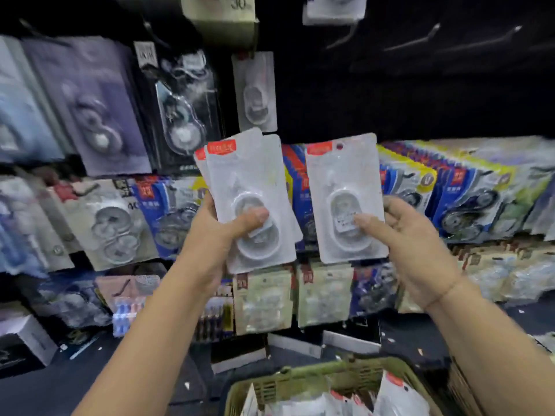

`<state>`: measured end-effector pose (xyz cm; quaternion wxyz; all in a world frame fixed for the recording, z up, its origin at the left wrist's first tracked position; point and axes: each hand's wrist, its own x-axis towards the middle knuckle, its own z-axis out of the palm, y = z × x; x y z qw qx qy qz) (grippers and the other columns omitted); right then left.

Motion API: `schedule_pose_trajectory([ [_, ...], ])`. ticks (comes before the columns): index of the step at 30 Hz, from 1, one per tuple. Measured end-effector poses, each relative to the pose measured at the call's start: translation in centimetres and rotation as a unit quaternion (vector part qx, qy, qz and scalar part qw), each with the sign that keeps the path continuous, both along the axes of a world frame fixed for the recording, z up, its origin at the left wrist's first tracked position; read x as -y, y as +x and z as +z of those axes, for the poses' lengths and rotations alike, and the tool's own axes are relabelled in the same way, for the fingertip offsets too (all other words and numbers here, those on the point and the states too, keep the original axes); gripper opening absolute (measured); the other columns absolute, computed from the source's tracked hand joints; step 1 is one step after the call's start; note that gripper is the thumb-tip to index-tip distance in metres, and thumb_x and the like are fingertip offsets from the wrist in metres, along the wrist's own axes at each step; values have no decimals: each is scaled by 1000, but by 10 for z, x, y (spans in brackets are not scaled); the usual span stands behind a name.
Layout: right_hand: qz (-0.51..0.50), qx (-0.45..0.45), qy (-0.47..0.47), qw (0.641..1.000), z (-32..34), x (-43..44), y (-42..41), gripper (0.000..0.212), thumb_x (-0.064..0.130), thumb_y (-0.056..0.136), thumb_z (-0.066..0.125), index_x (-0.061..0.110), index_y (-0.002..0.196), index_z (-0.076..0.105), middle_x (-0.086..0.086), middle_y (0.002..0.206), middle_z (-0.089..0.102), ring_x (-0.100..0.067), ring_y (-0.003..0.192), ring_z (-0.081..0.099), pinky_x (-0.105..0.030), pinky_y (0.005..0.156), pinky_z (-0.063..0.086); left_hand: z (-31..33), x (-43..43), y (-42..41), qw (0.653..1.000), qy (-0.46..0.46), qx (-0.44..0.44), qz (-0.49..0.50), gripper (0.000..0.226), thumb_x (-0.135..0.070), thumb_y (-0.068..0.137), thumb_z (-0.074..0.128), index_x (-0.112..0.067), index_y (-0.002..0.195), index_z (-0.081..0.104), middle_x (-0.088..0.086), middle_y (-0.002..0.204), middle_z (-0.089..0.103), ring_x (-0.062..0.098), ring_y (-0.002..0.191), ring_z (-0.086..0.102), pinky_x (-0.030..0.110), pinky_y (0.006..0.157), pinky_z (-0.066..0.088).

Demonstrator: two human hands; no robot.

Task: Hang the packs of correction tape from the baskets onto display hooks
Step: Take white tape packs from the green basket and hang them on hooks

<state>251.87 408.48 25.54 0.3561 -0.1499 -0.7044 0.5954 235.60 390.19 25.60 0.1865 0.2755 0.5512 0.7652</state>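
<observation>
My left hand (222, 232) grips a small stack of clear correction tape packs (249, 187) with red labels at the top, thumb pressed on the front blister. My right hand (411, 235) holds a single correction tape pack (345, 187) upright beside the stack, its hang hole at the top. Both are raised in front of a dark display wall. One matching pack (255, 91) hangs on a hook just above the left stack, and another (333, 9) hangs at the top edge. Bare hooks (417, 40) stick out at the upper right. A green basket (303, 379) with more packs sits at the bottom.
Rows of other hanging packs fill the wall: purple and black ones (99, 115) at left, blue and yellow ones (462, 190) at right, pale ones (264, 298) below my hands. A white box (27, 337) lies at lower left on the dark floor.
</observation>
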Motion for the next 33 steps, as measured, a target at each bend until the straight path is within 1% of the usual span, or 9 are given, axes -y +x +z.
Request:
schedule_pose_trajectory([
  [2, 25, -45, 19, 999, 36, 1, -25, 31, 27, 84, 64, 17, 113, 63, 2, 99, 76, -14, 93, 71, -28, 85, 55, 13, 7, -12, 1000, 17, -17, 11, 82, -21, 54, 88, -15, 130, 57, 1, 108, 75, 18, 93, 74, 26, 68, 58],
  [4, 39, -69, 34, 996, 66, 4, -48, 26, 27, 87, 62, 16, 110, 63, 3, 96, 76, -13, 92, 71, -28, 83, 55, 19, 14, -22, 999, 36, -26, 23, 77, -20, 55, 85, -17, 126, 58, -1, 101, 76, 16, 87, 74, 27, 64, 58],
  [8, 32, -91, 73, 993, 103, 12, -91, 15, 25, 91, 63, 17, 104, 64, 1, 95, 75, -14, 90, 71, -28, 81, 55, 20, 23, -40, 996, 71, -27, 43, 86, -30, 43, 86, -18, 124, 59, 1, 104, 76, 18, 90, 74, 26, 65, 58],
  [11, 29, -101, 87, 991, 113, 17, -113, 9, 25, 92, 64, 20, 99, 65, 0, 96, 75, -16, 92, 71, -32, 84, 55, 21, 25, -49, 995, 84, -28, 42, 87, -29, 43, 86, -16, 124, 58, 5, 107, 75, 21, 93, 74, 27, 67, 58],
  [14, 22, -117, 73, 990, 114, 21, -127, 6, 24, 92, 63, 20, 96, 65, 3, 90, 74, -13, 87, 70, -30, 82, 56, 25, 27, -57, 995, 88, -42, 34, 89, -28, 46, 86, -14, 128, 57, 8, 111, 74, 24, 95, 73, 28, 69, 58],
  [21, -5, -129, 48, 990, 108, 19, -138, 7, 24, 91, 64, 18, 94, 66, -1, 95, 73, -16, 89, 68, -36, 87, 55, 30, 26, -66, 993, 104, -31, 39, 90, -31, 39, 91, -19, 123, 60, 3, 108, 75, 20, 93, 74, 27, 69, 58],
  [26, -24, -89, 57, 994, 102, 9, -157, 14, 29, 93, 62, 17, 98, 65, -3, 101, 72, -19, 95, 68, -36, 88, 55, 30, 22, -69, 992, 115, -18, 45, 79, -29, 45, 86, -20, 120, 62, 3, 107, 75, 20, 94, 74, 27, 69, 59],
  [30, -45, -13, 78, 996, 104, -17, -198, 30, 35, 96, 56, 9, 110, 63, -6, 109, 69, -22, 103, 65, -29, 82, 51, 26, 16, -69, 992, 115, -8, 47, 82, -28, 45, 87, -19, 122, 61, 4, 106, 75, 19, 91, 74, 27, 67, 58],
  [33, -59, 19, 73, 995, 104, -43, -239, 31, 36, 96, 56, 9, 110, 61, -8, 112, 68, -26, 104, 64, -40, 93, 52, 20, 9, -75, 993, 106, -2, 47, 76, -17, 49, 88, -21, 120, 61, 2, 103, 76, 18, 85, 75, 27, 61, 58],
])
